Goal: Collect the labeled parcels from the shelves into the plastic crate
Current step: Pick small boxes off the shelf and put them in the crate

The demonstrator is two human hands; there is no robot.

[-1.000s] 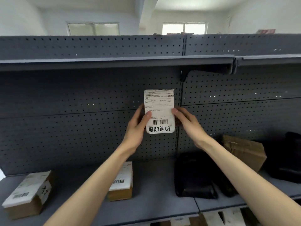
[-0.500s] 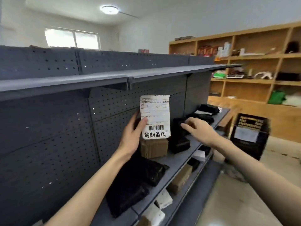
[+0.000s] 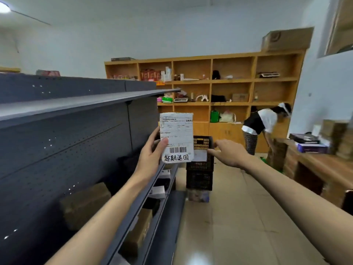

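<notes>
My left hand grips a small parcel with a white shipping label, barcode and handwritten characters facing me, held upright at chest height. My right hand hangs free to the right of it, fingers relaxed and pointing left, holding nothing. Behind both hands a black plastic crate with a white paper on its front stands on another black crate at the end of the aisle. The grey metal shelves run along my left, with brown boxes and dark bags on the lower levels.
A wooden wall shelf with assorted goods fills the back. A person bends over near it on the right. A wooden counter with stacked boxes lines the right side. The tiled floor aisle runs between shelves and counter.
My view has swung right from the shelf face to the aisle and crates. My right hand let go of the parcel, which now stays in my left hand alone.
</notes>
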